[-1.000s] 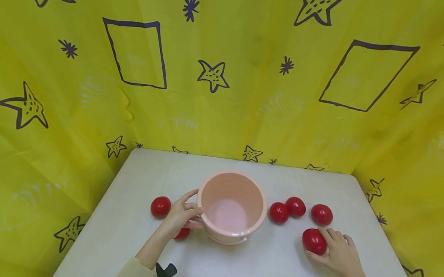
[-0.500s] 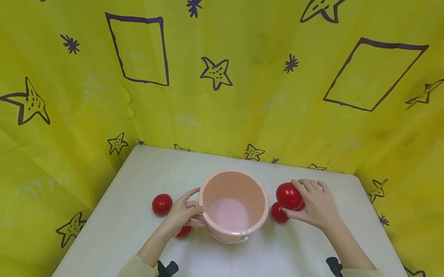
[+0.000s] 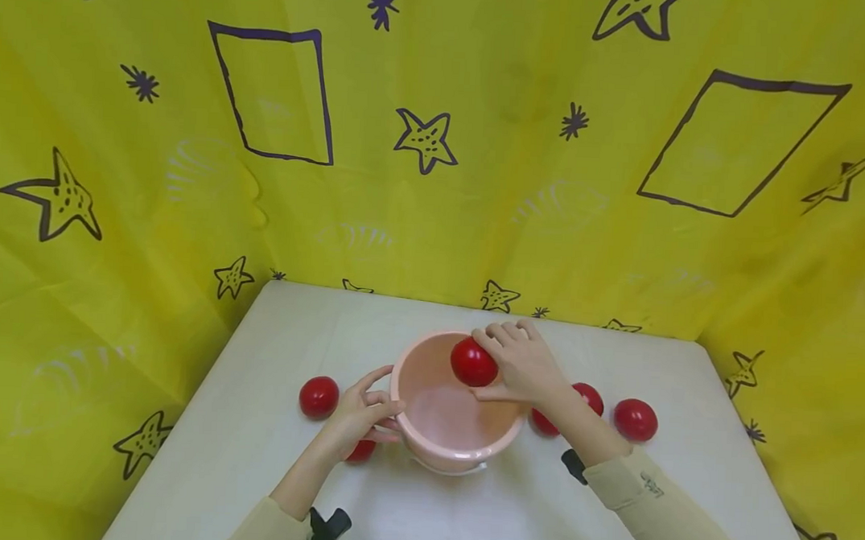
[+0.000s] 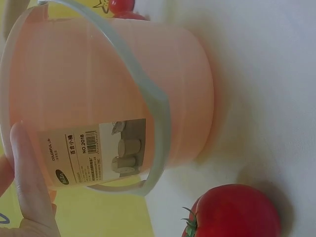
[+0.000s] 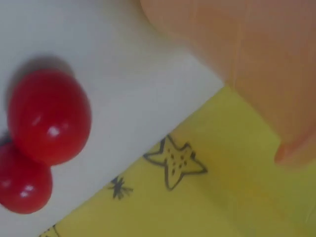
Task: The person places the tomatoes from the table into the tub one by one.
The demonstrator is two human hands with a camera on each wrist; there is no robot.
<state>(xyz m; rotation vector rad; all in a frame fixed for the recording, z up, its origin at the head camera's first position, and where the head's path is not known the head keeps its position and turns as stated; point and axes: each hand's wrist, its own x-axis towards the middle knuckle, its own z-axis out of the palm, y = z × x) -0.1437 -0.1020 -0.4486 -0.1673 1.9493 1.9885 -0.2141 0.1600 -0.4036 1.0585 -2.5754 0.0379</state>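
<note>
My right hand (image 3: 524,369) grips a red tomato (image 3: 473,362) over the opening of a pink plastic bucket (image 3: 461,455). The held tomato overlaps the bucket's inner wall in the head view; the right wrist view shows neither it nor the hand. At the bucket's left side, my left hand (image 3: 361,416) holds the rim, its thumb (image 4: 30,170) beside the label (image 4: 91,153) in the left wrist view. The bucket stands upright, its pale handle (image 4: 160,118) hanging down outside. Its visible floor bears nothing.
Left of the bucket lies one tomato (image 3: 319,398), and another (image 3: 360,451) is partly hidden by the left hand. To the right are a tomato (image 3: 635,420) and two touching ones (image 5: 49,117), partly behind the right forearm. Yellow patterned curtains (image 3: 478,224) surround the white table (image 3: 436,520).
My right hand has lifted the tomato from the table's right side and carried it left, past the other tomatoes, to over the bucket. My left hand keeps its hold on the rim.
</note>
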